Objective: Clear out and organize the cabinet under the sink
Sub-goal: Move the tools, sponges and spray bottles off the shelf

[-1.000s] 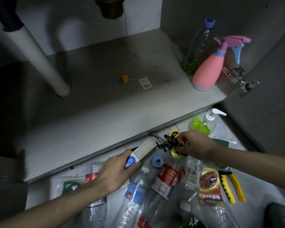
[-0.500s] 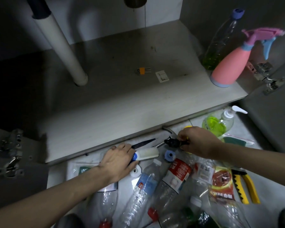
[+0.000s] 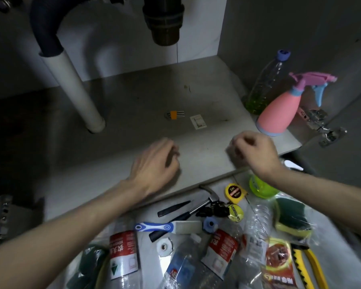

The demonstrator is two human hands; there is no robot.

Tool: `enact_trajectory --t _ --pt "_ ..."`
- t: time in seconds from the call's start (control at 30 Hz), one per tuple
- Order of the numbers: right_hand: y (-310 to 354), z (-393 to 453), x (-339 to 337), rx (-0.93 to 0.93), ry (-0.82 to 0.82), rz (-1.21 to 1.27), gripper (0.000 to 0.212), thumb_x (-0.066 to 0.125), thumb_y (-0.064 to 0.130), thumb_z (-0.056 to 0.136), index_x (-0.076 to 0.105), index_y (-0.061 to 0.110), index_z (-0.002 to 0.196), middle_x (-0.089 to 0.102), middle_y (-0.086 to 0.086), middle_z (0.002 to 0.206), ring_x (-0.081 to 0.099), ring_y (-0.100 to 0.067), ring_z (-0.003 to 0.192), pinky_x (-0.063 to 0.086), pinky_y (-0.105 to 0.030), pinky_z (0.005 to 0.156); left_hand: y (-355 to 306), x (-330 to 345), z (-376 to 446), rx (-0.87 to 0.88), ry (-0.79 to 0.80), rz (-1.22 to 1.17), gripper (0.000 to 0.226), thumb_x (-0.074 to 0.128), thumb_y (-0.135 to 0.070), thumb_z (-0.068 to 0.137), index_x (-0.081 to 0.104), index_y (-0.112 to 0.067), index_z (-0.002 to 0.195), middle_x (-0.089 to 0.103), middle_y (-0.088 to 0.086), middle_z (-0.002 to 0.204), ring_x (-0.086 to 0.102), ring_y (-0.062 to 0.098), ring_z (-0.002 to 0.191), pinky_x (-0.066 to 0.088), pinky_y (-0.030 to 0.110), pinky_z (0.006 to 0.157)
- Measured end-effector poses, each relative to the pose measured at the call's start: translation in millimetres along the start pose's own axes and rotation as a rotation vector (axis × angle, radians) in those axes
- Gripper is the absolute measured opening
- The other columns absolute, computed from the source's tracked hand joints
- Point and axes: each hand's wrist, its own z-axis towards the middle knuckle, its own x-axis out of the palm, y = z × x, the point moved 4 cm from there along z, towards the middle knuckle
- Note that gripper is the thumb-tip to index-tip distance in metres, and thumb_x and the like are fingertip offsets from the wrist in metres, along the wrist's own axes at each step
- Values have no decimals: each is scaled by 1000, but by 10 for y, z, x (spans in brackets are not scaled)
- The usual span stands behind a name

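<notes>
Blurred left hand and right hand: fingers loosely curled, seemingly empty

From where I stand, the cabinet floor lies mostly open through its middle. At ten o'clock the white drain pipe stands on it; at twelve the dark trap hangs overhead. At two o'clock the clear bottle and pink spray bottle crowd the right wall. At centre lie a small hex key set and a white card.
</notes>
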Motion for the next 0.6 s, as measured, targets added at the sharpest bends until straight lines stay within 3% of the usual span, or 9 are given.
enact_trajectory --t 0.1,0.2,0.23,0.27,0.33,0.37,0.47,0.53,0.6 --pt "-222 190 -91 327 -211 227 11 63 26 83 72 20 85 74 -13 89 70 -36 84 58 -50 76 66 110 495 -121 90 48 48 50 -31 92 45 -22 139 47 3 141 48 25 128 48 41 97" --pt "-319 232 -184 472 -390 453 26 68 18 84 65 16 110 70 -14 91 66 -15 53 55 -32 50 52 258 937 -202 177 77 71 52 -33 94 21 -16 156 18 8 163 19 28 150 24 39 119" --pt "-319 246 -212 483 -445 505 36 70 17 84 61 16 118 68 -13 97 67 -12 57 57 -32 55 51 302 1052 -212 196 85 75 52 -34 95 15 -15 158 10 8 166 11 28 152 16 37 121" --pt "-311 263 -255 481 -491 500 45 74 18 82 56 17 124 65 -13 109 70 -16 73 61 -37 70 58 345 1144 -223 215 84 79 52 -34 96 10 -14 159 3 9 167 4 28 153 10 36 122" --pt "-293 327 -399 441 -555 367 64 80 23 79 50 14 134 52 -13 131 62 -27 108 50 -38 101 85 433 1271 -246 254 98 81 51 -32 97 4 -13 159 -9 10 167 -6 28 154 4 36 123" --pt "-264 353 -469 424 -567 283 72 82 25 77 47 12 139 46 -12 137 57 -28 117 43 -34 107 111 478 1289 -247 283 130 79 49 -32 99 2 -12 159 -11 10 167 -8 28 154 2 37 123" --pt "-189 490 -647 367 -546 117 88 84 30 74 39 9 147 39 -13 147 45 -30 133 33 -33 114 187 613 1268 -232 335 185 70 38 -34 103 4 -10 159 -4 10 167 -5 27 154 5 38 125" --pt "-181 610 -722 327 -509 51 90 84 31 74 38 8 148 42 -13 148 44 -32 136 34 -39 115 186 617 1224 -182 244 191 62 40 -33 102 22 -8 156 14 14 164 10 30 152 12 37 123" --pt "-167 716 -759 294 -480 26 85 83 32 75 42 12 147 49 -10 143 47 -32 133 37 -42 113 155 580 1183 -104 147 260 51 45 -35 98 45 -7 140 38 19 149 32 34 139 27 39 114"
